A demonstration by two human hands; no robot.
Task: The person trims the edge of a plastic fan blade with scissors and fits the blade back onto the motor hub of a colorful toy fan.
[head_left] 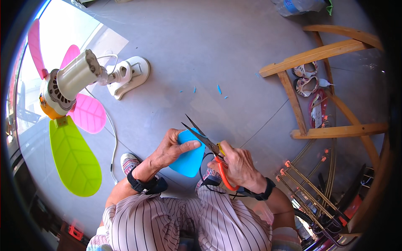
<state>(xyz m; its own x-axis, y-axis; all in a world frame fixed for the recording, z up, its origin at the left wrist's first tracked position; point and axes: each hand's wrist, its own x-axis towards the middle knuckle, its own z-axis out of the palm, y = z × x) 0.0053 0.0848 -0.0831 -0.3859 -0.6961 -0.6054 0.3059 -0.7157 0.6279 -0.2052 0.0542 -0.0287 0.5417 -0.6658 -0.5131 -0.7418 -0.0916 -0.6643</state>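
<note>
Left fingers (190, 146) hold a blue sheet (187, 161); right fingers (228, 149) hold orange-handled scissors (214, 148), 2 blades (202, 138) parted at the sheet's edge.

Just off centre toward seven o'clock, the sheet (187, 161) is plain bright blue, and the little scraps (219, 89) at twelve o'clock match it. The scissors (209, 144) have dark grey blades, with orange on the handles toward five o'clock and a touch of yellow. At six o'clock, the trousers (142, 217) are pale pink with thin dark stripes. Toward ten o'clock, the fan (77, 77) is cream, its blades (89, 113) pink, bar one in lime green between eight and nine, patterned with leaf veins. The floor (251, 104) is grey. At two o'clock, the wooden frame (314, 55) is honey brown; at one, the bottle (307, 7) wears a blue label
</note>
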